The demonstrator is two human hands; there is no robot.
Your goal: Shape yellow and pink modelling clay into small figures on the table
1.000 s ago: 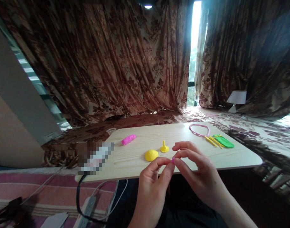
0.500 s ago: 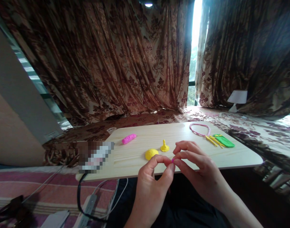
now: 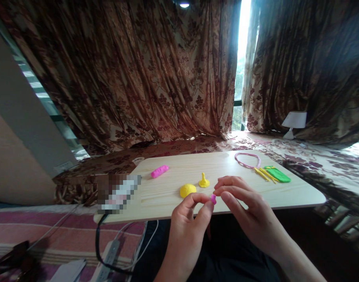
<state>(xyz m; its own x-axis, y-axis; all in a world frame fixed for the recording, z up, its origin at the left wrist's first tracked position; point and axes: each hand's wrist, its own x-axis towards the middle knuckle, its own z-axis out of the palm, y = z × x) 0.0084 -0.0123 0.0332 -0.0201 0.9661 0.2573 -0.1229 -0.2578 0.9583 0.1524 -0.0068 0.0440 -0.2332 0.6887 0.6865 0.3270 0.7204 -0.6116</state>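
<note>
Between the thumb and index finger of my left hand (image 3: 189,223) is a small piece of pink clay (image 3: 214,199), pinched over the table's front edge. My right hand (image 3: 247,207) is just right of it, thumb parted from the fingers, with the index fingertip at or very near the clay. Behind my left fingers lies a rounded yellow clay lump (image 3: 187,190). A yellow clay piece with an upright stem on a flat base (image 3: 203,181) stands slightly farther back. Toward the table's left rear lies a thick pink clay roll (image 3: 160,171).
On the pale wooden table (image 3: 167,209), a pink loop (image 3: 247,160), thin yellow sticks (image 3: 266,175) and a flat green piece (image 3: 279,174) lie at right. A blurred-out object (image 3: 119,194) occupies the left end, with a black cable (image 3: 97,243) hanging below. A white lamp (image 3: 294,120) stands behind.
My right thumb has come away from the pink clay and the right fingers have parted. More of the clay now shows in my left pinch. The table items have not moved.
</note>
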